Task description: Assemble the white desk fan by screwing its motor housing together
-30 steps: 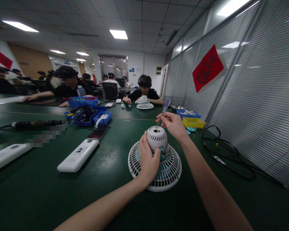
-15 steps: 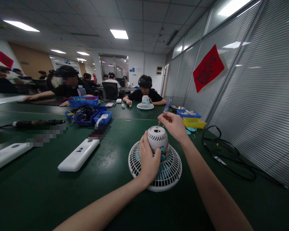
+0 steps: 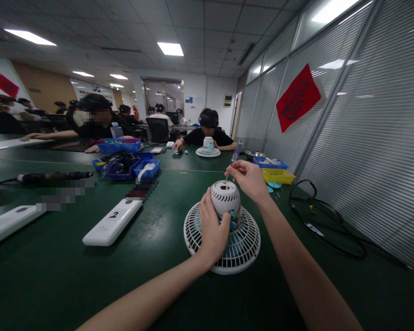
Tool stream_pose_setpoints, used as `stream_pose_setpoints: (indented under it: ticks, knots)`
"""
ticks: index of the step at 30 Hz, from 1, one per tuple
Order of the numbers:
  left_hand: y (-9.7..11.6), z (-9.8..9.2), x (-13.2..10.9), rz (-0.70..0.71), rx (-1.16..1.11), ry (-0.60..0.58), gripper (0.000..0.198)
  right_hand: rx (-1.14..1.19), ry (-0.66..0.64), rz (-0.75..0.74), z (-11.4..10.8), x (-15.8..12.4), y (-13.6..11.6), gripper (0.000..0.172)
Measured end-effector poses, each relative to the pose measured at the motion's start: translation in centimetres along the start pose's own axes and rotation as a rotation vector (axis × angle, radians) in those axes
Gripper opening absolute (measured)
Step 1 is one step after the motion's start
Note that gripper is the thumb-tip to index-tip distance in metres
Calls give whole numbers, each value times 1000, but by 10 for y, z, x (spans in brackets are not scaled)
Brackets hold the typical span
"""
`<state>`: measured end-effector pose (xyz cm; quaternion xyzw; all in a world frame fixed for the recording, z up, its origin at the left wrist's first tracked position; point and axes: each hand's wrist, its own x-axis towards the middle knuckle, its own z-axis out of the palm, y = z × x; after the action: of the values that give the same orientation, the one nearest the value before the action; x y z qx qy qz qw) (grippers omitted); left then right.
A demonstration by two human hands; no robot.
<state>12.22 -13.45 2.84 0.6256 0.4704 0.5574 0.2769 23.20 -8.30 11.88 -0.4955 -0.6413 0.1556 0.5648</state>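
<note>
A white fan lies grille-down on the green table, its rounded motor housing pointing up. Teal parts show between housing and grille. My left hand is wrapped around the housing's left side, thumb near the teal piece. Between the fingertips of my right hand is a screwdriver with a clear purplish handle, tilted slightly. Its shaft points down to the top of the housing, beside a dark opening; whether the tip sits on a screw is too small to tell.
Blue bins with cables stand left of centre. At right are a yellow tray, teal pieces and a coiled black cable. White number-marked devices lie at left. A co-worker sits opposite behind another fan.
The screwdriver's handle has tipped a little left and down, with my right fingers shifting slightly. My left hand and the fan stay put. The co-worker's hand opposite has moved left.
</note>
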Motion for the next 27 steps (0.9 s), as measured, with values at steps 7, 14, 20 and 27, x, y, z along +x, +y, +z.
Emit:
stream_pose_setpoints:
  ticks: [7, 14, 20, 27]
  knots:
    - [-1, 1, 0, 1, -4, 2, 66, -20, -25, -17, 0, 1, 4, 12]
    - [0, 0, 0, -6, -5, -9, 62, -25, -19, -31, 1, 0, 4, 19]
    - [-2, 1, 0, 3, 2, 11, 63, -197, 39, -85, -1, -1, 3, 22]
    - [-1, 1, 0, 0, 0, 8, 63, -98, 49, -38, 0, 0, 6, 20]
